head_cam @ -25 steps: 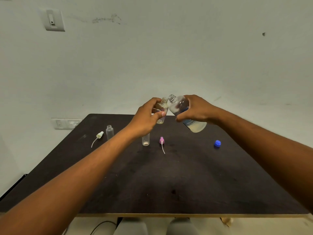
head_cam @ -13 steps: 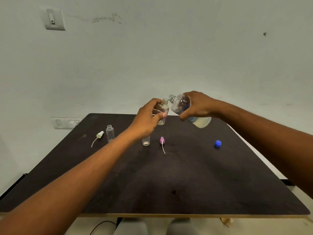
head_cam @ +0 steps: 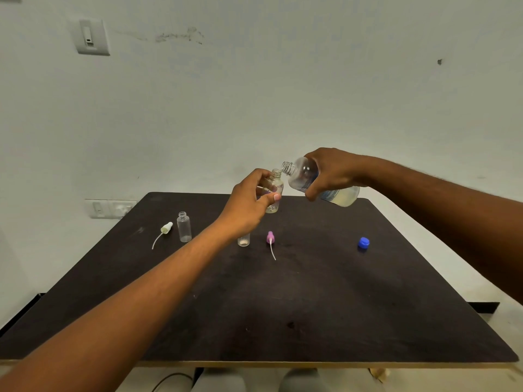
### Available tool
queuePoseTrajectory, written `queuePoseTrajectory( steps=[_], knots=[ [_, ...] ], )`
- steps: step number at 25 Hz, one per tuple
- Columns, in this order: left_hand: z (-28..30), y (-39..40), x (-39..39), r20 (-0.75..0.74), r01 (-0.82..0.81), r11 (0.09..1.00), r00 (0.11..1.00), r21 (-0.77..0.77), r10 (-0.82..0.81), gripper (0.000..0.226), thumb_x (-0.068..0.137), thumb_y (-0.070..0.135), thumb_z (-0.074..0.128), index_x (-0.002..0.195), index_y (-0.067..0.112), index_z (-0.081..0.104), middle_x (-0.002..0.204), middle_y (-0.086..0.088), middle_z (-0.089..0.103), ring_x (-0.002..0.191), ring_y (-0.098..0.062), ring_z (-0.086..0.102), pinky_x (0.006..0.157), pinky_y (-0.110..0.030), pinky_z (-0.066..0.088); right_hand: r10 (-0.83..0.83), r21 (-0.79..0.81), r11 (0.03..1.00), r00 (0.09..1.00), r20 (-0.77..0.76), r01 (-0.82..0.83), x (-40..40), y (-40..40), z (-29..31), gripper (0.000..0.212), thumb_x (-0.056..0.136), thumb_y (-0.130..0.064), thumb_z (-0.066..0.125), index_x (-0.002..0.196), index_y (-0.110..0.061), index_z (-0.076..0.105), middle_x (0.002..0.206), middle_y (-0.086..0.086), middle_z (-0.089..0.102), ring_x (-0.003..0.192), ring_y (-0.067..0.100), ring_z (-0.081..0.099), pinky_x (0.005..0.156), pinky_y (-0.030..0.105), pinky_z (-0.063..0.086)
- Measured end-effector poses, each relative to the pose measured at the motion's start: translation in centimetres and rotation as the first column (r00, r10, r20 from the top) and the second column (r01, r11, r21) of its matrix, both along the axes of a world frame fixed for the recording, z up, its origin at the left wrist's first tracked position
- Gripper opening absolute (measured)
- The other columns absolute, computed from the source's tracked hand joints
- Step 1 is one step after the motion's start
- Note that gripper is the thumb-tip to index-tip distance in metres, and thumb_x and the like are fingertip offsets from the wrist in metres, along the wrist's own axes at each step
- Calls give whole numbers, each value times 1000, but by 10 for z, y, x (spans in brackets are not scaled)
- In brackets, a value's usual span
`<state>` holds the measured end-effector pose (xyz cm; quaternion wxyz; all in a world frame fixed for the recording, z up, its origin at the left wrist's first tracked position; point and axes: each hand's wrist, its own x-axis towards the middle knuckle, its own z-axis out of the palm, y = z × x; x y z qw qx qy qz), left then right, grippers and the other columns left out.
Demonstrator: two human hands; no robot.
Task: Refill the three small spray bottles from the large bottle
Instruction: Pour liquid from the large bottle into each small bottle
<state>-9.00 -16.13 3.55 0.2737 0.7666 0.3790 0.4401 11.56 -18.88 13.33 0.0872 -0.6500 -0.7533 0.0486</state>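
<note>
My left hand (head_cam: 249,199) grips a small clear spray bottle (head_cam: 274,190), uncapped, held up above the dark table (head_cam: 311,292). My right hand (head_cam: 332,172) grips the large clear bottle (head_cam: 300,175), tilted with its open neck beside and just above the small bottle's mouth; pale liquid sits at its low rear end (head_cam: 343,197). A second small bottle (head_cam: 184,226) stands open at the left. A third small bottle (head_cam: 244,240) stands partly hidden behind my left wrist.
A pale yellow spray head (head_cam: 165,229) with its tube lies left of the standing bottle. A pink spray head (head_cam: 270,238) with tube lies mid-table. A blue cap (head_cam: 363,243) sits to the right. Wall sockets (head_cam: 110,208) are behind the table's left corner.
My right hand has lifted the large bottle's rear end, levelling it so the neck points at the small bottle's mouth. My left hand has kept the small bottle nearly still.
</note>
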Motion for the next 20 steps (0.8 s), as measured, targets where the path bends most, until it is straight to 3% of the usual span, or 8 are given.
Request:
queuePoseTrajectory(
  steps=[9, 20],
  knots=[
    [1, 0, 2, 18, -14, 1000, 1000, -5, 14, 42, 95, 19, 69, 133, 21, 51, 115, 8, 59, 104, -10, 60, 73, -10, 47, 5, -23, 1000, 998, 64, -3, -3, 0, 12, 46, 74, -26, 86, 107, -21, 54, 100, -3, 60, 89, 19, 59, 58, 22, 40],
    [0, 0, 5, 30, -15, 1000, 999, -17, 16, 43, 95, 20, 70, 134, 21, 51, 116, 9, 59, 105, -9, 60, 73, -10, 45, -5, -55, 998, 993, 118, 11, -3, 5, 19, 49, 71, -28, 87, 110, -20, 58, 104, 1, 64, 93, 22, 62, 64, 25, 44]
  ],
)
